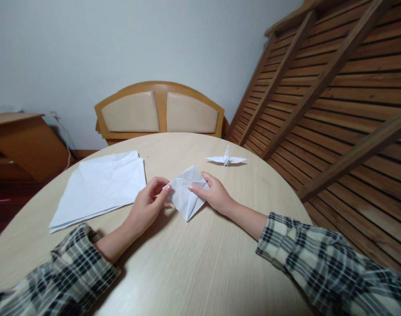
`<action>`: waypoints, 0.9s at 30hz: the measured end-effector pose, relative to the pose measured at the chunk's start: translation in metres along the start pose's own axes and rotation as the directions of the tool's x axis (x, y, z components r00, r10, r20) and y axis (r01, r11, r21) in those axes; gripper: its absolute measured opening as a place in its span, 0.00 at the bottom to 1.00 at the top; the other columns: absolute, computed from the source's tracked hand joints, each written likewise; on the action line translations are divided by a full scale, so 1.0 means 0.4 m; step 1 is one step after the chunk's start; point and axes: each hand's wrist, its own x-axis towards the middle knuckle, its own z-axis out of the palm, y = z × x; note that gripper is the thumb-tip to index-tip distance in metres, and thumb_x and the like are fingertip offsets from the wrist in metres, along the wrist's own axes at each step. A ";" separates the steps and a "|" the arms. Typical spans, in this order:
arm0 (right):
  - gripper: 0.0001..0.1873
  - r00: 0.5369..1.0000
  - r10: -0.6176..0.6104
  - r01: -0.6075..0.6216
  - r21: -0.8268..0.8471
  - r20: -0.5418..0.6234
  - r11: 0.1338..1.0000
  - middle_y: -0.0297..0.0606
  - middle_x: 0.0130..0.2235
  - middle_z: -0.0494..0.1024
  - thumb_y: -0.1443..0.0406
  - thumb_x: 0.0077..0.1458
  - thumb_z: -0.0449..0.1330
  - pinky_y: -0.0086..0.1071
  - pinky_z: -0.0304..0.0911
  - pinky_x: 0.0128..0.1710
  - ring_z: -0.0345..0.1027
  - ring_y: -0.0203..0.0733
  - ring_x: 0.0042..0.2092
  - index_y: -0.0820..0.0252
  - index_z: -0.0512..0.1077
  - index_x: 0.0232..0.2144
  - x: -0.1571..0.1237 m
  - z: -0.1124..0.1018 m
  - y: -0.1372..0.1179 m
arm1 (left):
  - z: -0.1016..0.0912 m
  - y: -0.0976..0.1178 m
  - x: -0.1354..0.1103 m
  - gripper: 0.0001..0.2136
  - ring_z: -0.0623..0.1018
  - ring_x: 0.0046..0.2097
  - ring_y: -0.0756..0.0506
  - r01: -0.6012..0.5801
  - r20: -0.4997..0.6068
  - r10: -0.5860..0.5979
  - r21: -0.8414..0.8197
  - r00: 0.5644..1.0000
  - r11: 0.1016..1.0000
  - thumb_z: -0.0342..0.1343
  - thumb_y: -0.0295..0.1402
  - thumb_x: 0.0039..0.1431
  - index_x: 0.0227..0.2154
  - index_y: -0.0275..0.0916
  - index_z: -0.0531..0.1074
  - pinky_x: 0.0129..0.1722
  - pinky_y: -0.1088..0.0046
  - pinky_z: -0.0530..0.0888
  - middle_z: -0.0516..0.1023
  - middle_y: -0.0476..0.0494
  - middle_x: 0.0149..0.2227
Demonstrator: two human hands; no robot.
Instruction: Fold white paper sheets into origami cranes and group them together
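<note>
A small folded square of white paper (186, 195) is held turned like a diamond, one corner pointing toward me, with crease lines across its face. My left hand (150, 195) pinches its left corner between thumb and fingers. On the opposite side my right hand (215, 192) grips the right part, thumb lying flat on top and fingers hidden behind. Beyond my right hand a finished white paper crane (227, 157) stands on the table with its wings spread.
A stack of creased white paper sheets (102, 186) lies on the left of the round wooden table (200, 267). Behind the table is a padded wooden headboard (162, 105). Slatted wooden boards (335, 101) lean at the right, and a wooden desk (19, 145) stands far left.
</note>
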 end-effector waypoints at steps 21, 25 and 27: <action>0.13 1.000 -0.008 0.008 -0.033 0.012 0.999 0.33 0.30 0.69 0.58 0.49 0.65 0.31 0.58 0.31 0.62 0.37 0.32 0.60 0.67 0.32 -0.002 -0.007 0.002 | -0.006 0.006 0.004 0.17 0.73 0.38 0.46 0.026 0.071 -0.021 -0.084 0.997 0.996 0.48 0.45 0.63 0.29 0.39 0.72 0.33 0.71 0.76 0.73 0.46 0.35; 0.17 0.998 0.041 -0.046 0.121 0.041 0.992 0.34 0.32 0.70 0.58 0.46 0.67 0.31 0.59 0.33 0.63 0.37 0.33 0.61 0.68 0.35 0.000 -0.005 0.006 | -0.013 0.005 0.001 0.12 0.73 0.36 0.48 0.059 0.180 -0.030 -0.161 0.983 0.985 0.53 0.41 0.61 0.31 0.39 0.74 0.36 0.72 0.74 0.73 0.47 0.34; 0.19 0.996 0.067 -0.078 0.193 0.064 0.978 0.34 0.33 0.71 0.57 0.45 0.68 0.31 0.60 0.33 0.64 0.37 0.33 0.61 0.69 0.36 0.000 -0.004 0.005 | -0.014 0.003 0.000 0.09 0.73 0.32 0.50 0.055 0.214 -0.019 -0.166 0.977 0.985 0.56 0.40 0.59 0.33 0.39 0.74 0.35 0.73 0.72 0.73 0.49 0.31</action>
